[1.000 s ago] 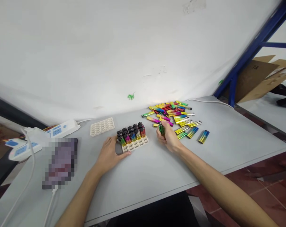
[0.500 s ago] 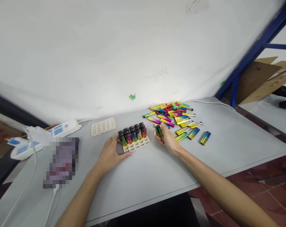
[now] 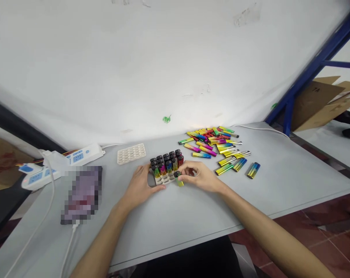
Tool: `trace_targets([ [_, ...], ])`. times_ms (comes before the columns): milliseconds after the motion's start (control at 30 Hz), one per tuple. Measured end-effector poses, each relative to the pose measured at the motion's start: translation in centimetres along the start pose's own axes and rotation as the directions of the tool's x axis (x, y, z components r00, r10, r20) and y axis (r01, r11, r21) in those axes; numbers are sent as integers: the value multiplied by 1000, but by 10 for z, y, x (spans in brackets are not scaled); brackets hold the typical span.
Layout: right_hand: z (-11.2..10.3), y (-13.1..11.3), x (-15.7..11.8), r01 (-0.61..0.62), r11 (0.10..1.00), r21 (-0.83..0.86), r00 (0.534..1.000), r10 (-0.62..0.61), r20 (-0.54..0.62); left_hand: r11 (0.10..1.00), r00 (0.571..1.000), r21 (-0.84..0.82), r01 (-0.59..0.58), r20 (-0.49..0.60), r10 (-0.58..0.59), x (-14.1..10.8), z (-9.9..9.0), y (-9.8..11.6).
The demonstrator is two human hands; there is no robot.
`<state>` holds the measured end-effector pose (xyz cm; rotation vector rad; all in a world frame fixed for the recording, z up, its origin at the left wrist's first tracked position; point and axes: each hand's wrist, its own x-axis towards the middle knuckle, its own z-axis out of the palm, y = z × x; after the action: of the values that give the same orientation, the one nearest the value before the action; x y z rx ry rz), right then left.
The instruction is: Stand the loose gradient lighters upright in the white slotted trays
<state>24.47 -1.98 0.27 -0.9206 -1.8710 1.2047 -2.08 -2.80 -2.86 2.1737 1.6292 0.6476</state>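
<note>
Pinched between the thumb and fingers of my right hand [image 3: 200,176] is a green-and-yellow lighter [image 3: 180,181] with a black top, held upright at the front right edge of a cream slotted tray [image 3: 164,179]. Several metallic-coloured lighters [image 3: 169,166] stand in the tray's back rows, black ends up; slots at the front show bare. My left hand [image 3: 139,184] grips the tray's left side, thumb along its front edge. To the right lies a loose pile of shiny gradient-coloured lighters [image 3: 205,149].
A second slotted tray [image 3: 131,153] lies by the wall. At left are white power strips [image 3: 84,155], a charging cable [image 3: 66,249] and a pixelated dark device [image 3: 84,193]. A blue metal frame [image 3: 304,73] and cardboard boxes [image 3: 316,100] are at the right.
My right hand has moved left from beside the pile to the tray's front right edge, bringing the lighter. My left hand stays on the tray. The view has shifted slightly.
</note>
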Motion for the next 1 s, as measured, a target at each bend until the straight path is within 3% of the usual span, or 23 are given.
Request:
trace_targets([
  [133,23,-5,11,87,991,-100,992,-95,-79,999,1000,-39,-11,5,11,-2,-2,-1],
  [267,40,-3,21,173,953,-249,979,-193,-61,997,999,-66,-33,17,34,-3,-4,0],
  [433,50,0,27,197,887,-417,970,-237,-45,997,1000,-70,-19,7,20,-1,-4,3],
  [733,55,-14,30,97,672,-734,992,-126,16,997,999,-64,-33,-19,32,0,-4,3],
  [933,61,-21,28,-16,631,-776,1000,13,-11,998,1000,-60,-18,-16,17,0,-5,3],
  [1000,59,-22,19,-29,644,-764,999,5,-34,999,1000,-50,-12,-23,10,1,-4,4],
])
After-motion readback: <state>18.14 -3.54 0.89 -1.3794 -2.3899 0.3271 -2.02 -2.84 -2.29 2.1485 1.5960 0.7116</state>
